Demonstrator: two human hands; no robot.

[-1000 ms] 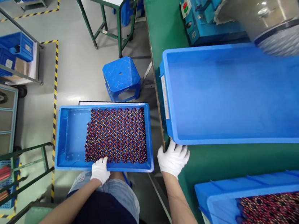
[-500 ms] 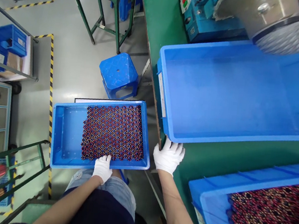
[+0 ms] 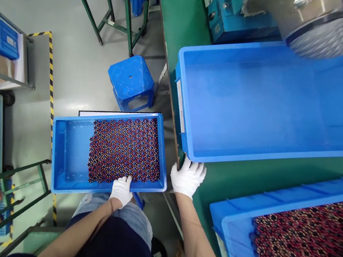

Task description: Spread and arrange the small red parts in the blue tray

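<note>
In front of my lap lies a blue bin (image 3: 71, 149) with many small round dark, red and gold parts (image 3: 125, 150) packed in rows. My left hand (image 3: 122, 190), in a white glove, hooks its fingers over the bin's near rim beside the parts, so the thumb side is partly hidden. My right hand (image 3: 188, 178), also gloved in white, rests on the green tabletop's edge with fingers spread. Its fingertips lie by the lower left corner of a large blue bin (image 3: 191, 147) holding nothing.
Another blue bin (image 3: 230, 223) of similar red and gold parts stands lower right on the green table (image 3: 178, 25). A teal machine (image 3: 224, 20) and a metal lamp-like fitting (image 3: 301, 15) are at the top. A blue stool (image 3: 130, 77) stands on the floor left of the table.
The whole view has shifted slightly, moving the scene left. My left hand has slid a little to the right along the bin's rim. My right hand stays by the large bin's corner.
</note>
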